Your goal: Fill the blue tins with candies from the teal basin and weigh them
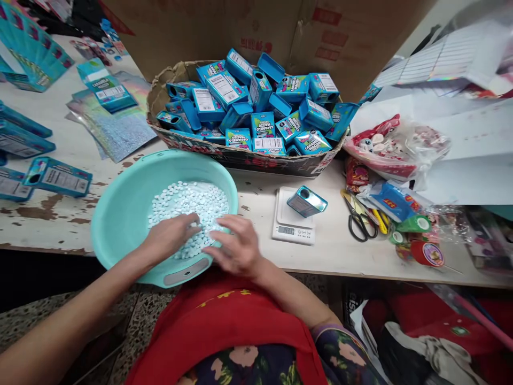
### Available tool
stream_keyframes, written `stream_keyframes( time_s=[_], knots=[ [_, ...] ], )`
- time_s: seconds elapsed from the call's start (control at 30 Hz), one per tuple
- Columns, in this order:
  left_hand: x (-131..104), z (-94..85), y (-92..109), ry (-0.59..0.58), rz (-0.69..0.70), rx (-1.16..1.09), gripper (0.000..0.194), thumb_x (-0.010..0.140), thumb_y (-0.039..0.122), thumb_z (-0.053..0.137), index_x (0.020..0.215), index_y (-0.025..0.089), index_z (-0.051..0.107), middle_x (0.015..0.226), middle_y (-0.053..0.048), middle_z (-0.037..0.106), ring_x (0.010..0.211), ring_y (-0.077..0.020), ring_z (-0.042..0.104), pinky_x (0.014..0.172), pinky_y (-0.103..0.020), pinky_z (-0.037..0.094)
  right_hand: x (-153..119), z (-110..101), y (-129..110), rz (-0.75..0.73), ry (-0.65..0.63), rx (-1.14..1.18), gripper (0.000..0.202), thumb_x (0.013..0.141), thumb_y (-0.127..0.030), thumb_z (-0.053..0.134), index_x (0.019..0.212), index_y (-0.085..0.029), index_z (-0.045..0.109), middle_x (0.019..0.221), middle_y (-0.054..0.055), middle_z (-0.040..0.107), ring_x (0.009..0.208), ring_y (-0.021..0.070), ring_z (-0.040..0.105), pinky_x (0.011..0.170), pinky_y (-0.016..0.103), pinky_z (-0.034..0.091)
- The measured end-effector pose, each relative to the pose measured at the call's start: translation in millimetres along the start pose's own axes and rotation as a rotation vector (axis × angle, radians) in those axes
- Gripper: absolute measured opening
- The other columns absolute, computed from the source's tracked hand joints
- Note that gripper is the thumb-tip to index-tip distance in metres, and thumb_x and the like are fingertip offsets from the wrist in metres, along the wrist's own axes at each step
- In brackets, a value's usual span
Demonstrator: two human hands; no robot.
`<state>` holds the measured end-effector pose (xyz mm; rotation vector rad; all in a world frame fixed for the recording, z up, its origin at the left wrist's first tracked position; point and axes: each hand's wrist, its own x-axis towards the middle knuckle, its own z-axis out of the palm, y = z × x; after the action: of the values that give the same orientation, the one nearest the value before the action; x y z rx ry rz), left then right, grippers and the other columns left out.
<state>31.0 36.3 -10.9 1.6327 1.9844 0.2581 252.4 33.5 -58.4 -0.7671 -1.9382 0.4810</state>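
A turquoise plastic basin (116, 214) holds a heap of small pale-blue candies (188, 198). Inside it, my left hand (170, 235) is closed over the candies with its fingers curled; what lies in the fingers is hidden. My right hand (236, 248) is at the basin's right side, fingers bent and spread apart, close to the candies and slightly blurred. To the right, a white digital scale (294, 235) carries one blue tin box (306, 202) lying tilted, its round opening showing. The scale's display is lit, but its digits are hard to read.
Behind the basin, a cut-down cardboard box (240, 160) is piled with blue candy boxes (224, 88). More boxes (60, 176) and silvery bags (120, 128) lie left. Black-handled scissors (358, 224), green tape (417, 223) and a bag of red wrappers (385, 147) lie right.
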Motion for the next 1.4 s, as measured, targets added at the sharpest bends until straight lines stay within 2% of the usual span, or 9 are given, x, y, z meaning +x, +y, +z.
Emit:
stream_keyframes(
  time_s=[0.07,0.17,0.23,0.3,0.4,0.5,0.73,0.9,1.4],
  knots=[
    [-1,-15.6,3,-0.066,-0.115,-0.156,0.027,0.069,0.048,0.067,0.080,0.024,0.063,0.060,-0.001,0.056,0.055,-0.0187,0.050,0.054,-0.028,0.036,-9,-42,18,0.140,0.250,-0.160,0.034,0.079,-0.041,0.070,0.111,-0.034,0.060,0.121,0.007,0.058,0.121,0.0280,0.052,0.104,0.050,0.043],
    [-2,-30.6,4,-0.050,-0.285,-0.746,0.026,0.072,0.047,0.065,0.075,0.022,0.058,0.058,0.000,0.053,0.048,-0.0133,0.045,0.044,-0.024,0.032,-20,-101,61,0.418,0.617,-0.457,0.068,0.068,-0.047,0.079,0.125,-0.022,0.053,0.135,0.016,0.047,0.130,0.0340,0.043,0.107,0.056,0.037],
    [-1,-32.7,5,0.074,-0.370,-1.122,0.022,0.072,0.040,0.063,0.068,0.020,0.054,0.059,-0.002,0.054,0.050,-0.0127,0.049,0.044,-0.023,0.037,-22,-123,90,0.568,0.551,-0.436,0.082,0.058,-0.054,0.083,0.124,-0.015,0.053,0.126,0.018,0.054,0.121,0.0349,0.050,0.101,0.054,0.041],
    [1,-30.6,8,0.170,-0.431,-1.358,0.022,0.074,0.037,0.062,0.065,0.018,0.053,0.060,-0.003,0.055,0.051,-0.0121,0.052,0.044,-0.022,0.041,-21,-129,107,0.755,0.449,-0.296,0.069,0.059,-0.058,0.079,0.109,-0.015,0.060,0.099,0.011,0.064,0.093,0.0276,0.061,0.086,0.047,0.049],
    [4,-27.4,18,0.174,-0.454,-1.563,0.024,0.083,0.037,0.059,0.070,0.018,0.054,0.054,0.001,0.050,0.041,-0.0075,0.044,0.036,-0.016,0.031,-12,-120,97,0.807,0.476,-0.177,0.056,0.059,-0.055,0.079,0.095,-0.016,0.063,0.078,0.001,0.063,0.069,0.0179,0.058,0.071,0.036,0.051],
    [2,-33.1,37,0.192,-0.397,-1.723,0.026,0.092,0.034,0.054,0.072,0.018,0.051,0.047,0.006,0.040,0.033,-0.0044,0.033,0.032,-0.014,0.023,10,-105,53,0.600,0.492,-0.102,0.052,0.060,-0.049,0.083,0.096,-0.017,0.063,0.083,0.001,0.065,0.072,0.0168,0.060,0.070,0.031,0.050],
    [-13,-54.2,93,0.482,0.035,-1.646,0.042,0.087,0.050,0.061,0.064,0.018,0.045,0.045,0.008,0.037,0.034,-0.0034,0.035,0.033,-0.015,0.026,75,-37,-25,0.179,-0.106,0.062,0.039,0.077,-0.045,0.075,0.106,-0.022,0.062,0.098,0.005,0.070,0.089,0.0213,0.065,0.075,0.032,0.050],
    [-6,-41.6,89,0.679,0.174,-1.346,0.045,0.077,0.055,0.069,0.064,0.018,0.047,0.055,0.005,0.047,0.049,-0.0063,0.051,0.045,-0.017,0.042,82,1,-28,0.179,-0.211,-0.034,0.039,0.077,-0.045,0.075,0.105,-0.021,0.062,0.098,0.005,0.070,0.092,0.0238,0.065,0.075,0.032,0.047],
    [-4,-40.2,77,0.573,0.211,-1.256,0.041,0.077,0.050,0.071,0.065,0.018,0.049,0.053,0.007,0.037,0.040,-0.0039,0.030,0.035,-0.017,0.020,81,4,-20,0.229,-0.355,0.040,0.038,0.073,-0.040,0.080,0.102,-0.023,0.062,0.099,0.004,0.069,0.093,0.0232,0.063,0.076,0.032,0.046]
  ],
)
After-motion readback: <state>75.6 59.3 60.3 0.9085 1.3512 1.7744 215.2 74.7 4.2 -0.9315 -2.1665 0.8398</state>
